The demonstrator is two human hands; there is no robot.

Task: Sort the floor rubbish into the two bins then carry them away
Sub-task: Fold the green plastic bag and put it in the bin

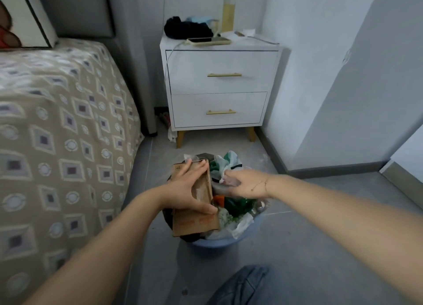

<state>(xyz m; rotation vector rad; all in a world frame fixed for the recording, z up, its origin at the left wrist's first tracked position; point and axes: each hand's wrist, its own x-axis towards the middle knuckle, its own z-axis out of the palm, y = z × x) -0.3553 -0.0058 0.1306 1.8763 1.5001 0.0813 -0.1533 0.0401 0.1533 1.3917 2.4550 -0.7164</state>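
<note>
looks like the sorting step is winding down: left hand [191,188] is clutching a flat cardboard box [194,213] over the overstuffed blue bin [219,241] on the floor by the nightstand [219,85], right hand [240,183] is pinching white plastic [225,174] on top. next move probably needs squashing it all down.
</note>
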